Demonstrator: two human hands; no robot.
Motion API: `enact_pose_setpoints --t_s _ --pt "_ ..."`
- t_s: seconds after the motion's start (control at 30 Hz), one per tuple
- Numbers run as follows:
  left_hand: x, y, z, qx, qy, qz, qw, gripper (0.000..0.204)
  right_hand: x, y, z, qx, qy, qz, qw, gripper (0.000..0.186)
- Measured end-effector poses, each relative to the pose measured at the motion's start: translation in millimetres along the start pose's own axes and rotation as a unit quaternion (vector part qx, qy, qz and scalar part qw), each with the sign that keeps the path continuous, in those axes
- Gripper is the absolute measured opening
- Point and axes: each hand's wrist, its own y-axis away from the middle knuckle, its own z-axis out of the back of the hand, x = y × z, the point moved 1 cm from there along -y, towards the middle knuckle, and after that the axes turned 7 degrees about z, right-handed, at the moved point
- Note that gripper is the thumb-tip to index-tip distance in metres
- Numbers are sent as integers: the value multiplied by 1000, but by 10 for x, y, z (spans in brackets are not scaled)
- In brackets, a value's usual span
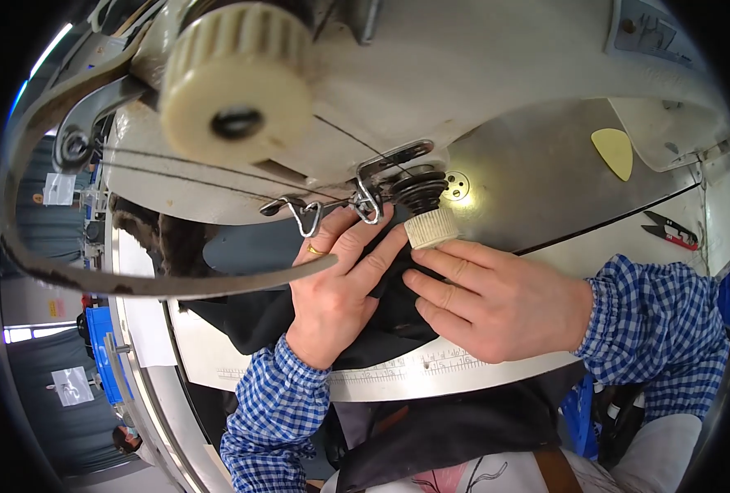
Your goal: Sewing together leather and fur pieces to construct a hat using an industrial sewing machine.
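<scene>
- Carefully, I'd treat this as guiding the black cloth [241, 319] through the machine [496, 49]; that is my reading, since the needle is hidden from me.
- The cloth lies on the tabletop [578, 251], under and between my hands, its folds reaching toward the ruler [443, 361] at the near edge.
- My left hand [336, 287] rests over it with fingers spread, tips partly behind the wire guides [367, 200]; I cannot tell whether its grip is clamped or just pressing.
- My right hand [496, 308] has its fingertips just beside the small knob [432, 230], thumb unseen, so I cannot tell that grip's state either.
- I'd press lightly and steer with both hands at one pace, without tugging.
- I'd smooth the near folds flat, lest a spare layer catch.
- Fingers should avoid the threads [217, 177].
- The snips [671, 231], off right, can wait.
</scene>
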Motion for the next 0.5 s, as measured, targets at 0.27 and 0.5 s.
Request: enact_pose_setpoints --t_s 0.27,0.5 --pt "26 36 -10 14 17 9 1000 60 -5 -11 28 14 -12 4 1000 22" --pt "39 10 -34 -24 45 3 999 62 57 136 484 61 -27 -62 996 26"
